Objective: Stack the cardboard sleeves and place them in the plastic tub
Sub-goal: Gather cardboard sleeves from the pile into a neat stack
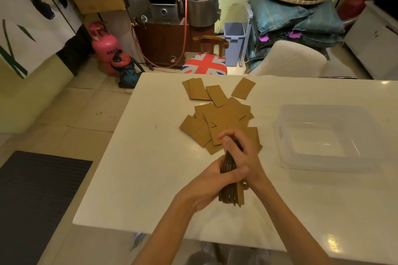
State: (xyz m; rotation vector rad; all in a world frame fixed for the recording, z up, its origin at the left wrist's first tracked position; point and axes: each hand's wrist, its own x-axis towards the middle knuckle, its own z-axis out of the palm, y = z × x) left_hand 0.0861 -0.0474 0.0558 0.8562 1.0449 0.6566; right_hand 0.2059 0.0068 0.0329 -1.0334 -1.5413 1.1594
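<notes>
A stack of brown cardboard sleeves (231, 194) stands on edge over the white table (129, 178), squeezed between both hands. My left hand (206, 180) clasps it from the left. From the right and above, my right hand (239, 153) presses on it. Several loose sleeves (217, 114) lie scattered flat on the table just beyond my hands. The clear plastic tub (284, 135) sits at the right, with nothing visible inside.
A stool with a flag-pattern seat (204, 63) and a white chair (288, 58) stand at the table's far edge. Beyond are a pink gas cylinder (103, 43), a metal machine (159, 2) and stacked sacks with baskets.
</notes>
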